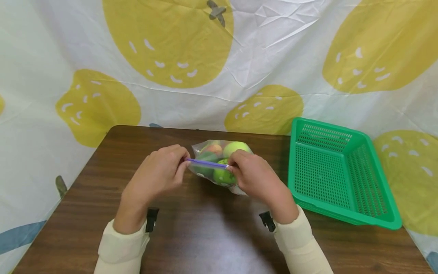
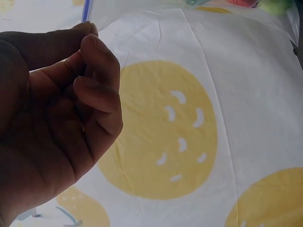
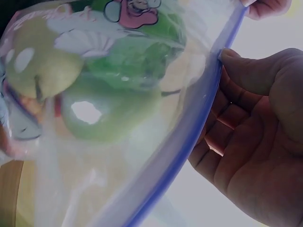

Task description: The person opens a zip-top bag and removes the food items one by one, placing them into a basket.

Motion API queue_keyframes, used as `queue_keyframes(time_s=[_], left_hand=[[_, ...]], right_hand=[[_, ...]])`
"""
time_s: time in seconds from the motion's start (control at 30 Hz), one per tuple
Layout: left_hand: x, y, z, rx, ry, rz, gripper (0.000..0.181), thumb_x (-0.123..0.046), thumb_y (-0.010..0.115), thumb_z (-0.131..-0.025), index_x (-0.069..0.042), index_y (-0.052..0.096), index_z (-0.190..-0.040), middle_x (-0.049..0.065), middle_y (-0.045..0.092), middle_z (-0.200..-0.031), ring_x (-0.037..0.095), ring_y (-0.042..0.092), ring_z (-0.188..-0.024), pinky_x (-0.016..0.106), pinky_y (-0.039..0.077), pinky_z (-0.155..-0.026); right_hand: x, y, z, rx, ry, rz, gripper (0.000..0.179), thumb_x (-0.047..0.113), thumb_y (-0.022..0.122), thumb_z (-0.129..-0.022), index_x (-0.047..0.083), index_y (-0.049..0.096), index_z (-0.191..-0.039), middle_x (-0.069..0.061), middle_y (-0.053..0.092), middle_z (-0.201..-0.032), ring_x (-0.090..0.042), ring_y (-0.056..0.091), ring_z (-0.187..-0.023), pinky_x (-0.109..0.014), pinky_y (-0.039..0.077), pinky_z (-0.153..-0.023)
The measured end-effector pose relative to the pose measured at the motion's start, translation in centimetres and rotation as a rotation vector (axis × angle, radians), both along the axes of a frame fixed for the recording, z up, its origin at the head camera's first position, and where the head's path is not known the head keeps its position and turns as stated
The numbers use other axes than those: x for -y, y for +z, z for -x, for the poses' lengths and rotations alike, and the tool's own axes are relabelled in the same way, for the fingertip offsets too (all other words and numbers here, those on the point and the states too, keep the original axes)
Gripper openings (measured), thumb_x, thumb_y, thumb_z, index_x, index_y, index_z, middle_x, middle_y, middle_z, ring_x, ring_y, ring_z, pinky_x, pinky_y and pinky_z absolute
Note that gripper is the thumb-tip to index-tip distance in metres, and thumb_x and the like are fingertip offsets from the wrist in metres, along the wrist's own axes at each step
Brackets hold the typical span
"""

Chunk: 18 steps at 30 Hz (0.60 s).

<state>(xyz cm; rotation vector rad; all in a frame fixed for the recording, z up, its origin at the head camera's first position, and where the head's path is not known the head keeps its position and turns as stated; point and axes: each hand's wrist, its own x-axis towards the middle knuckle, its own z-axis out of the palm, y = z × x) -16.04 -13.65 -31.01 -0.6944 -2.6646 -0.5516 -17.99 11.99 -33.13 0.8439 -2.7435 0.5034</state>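
A clear zip bag point(image 1: 200, 172) printed with cartoon figures is held over the table, its purple zip strip point(image 1: 207, 163) towards me. At the strip's left end, my left hand point(image 1: 157, 167) pinches between thumb and fingertips; in the left wrist view its other fingers point(image 2: 102, 97) are curled. My right hand point(image 1: 256, 175) pinches the strip further right, thumb on top point(image 3: 246, 66). Through the plastic show a pale green fruit point(image 1: 237, 147), a brighter green one point(image 1: 224, 176) and a reddish-yellow one point(image 1: 213, 148). In the right wrist view one green fruit point(image 3: 116, 111) has a stem.
A green plastic basket point(image 1: 349, 217) with slotted walls stands on the right of the dark wooden table point(image 1: 102, 182). Behind the table hangs a white cloth point(image 1: 191, 102) with yellow lemon prints. Black wrist mounts point(image 1: 151, 219) sit at both cuffs.
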Motion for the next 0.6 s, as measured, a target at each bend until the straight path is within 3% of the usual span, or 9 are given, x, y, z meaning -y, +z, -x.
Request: queue_keyframes(time_s=[0.17, 0.6], left_hand=[[0.5, 0.2, 0.0, 0.006, 0.021, -0.003, 0.004, -0.009, 0.064, -0.092, -0.007, 0.067, -0.09, 0.002, 0.064, -0.084, 0.021, 0.059, -0.073, 0.043, 0.052, -0.068], [2.0, 0.5, 0.3, 0.023, 0.059, -0.033, 0.008, -0.009, 0.061, -0.095, -0.003, 0.066, -0.095, 0.007, 0.065, -0.088, 0.023, 0.059, -0.076, 0.043, 0.051, -0.072]], right_hand=[[-0.6, 0.1, 0.2, 0.015, -0.021, 0.001, 0.008, 0.02, 0.069, -0.095, 0.014, 0.064, -0.097, 0.004, 0.063, -0.092, -0.016, 0.06, -0.079, -0.037, 0.052, -0.074], [-2.9, 0.7, 1.0, -0.043, -0.055, 0.064, 0.004, 0.014, 0.068, -0.095, 0.012, 0.065, -0.095, 0.001, 0.063, -0.09, -0.018, 0.059, -0.078, -0.037, 0.051, -0.072]])
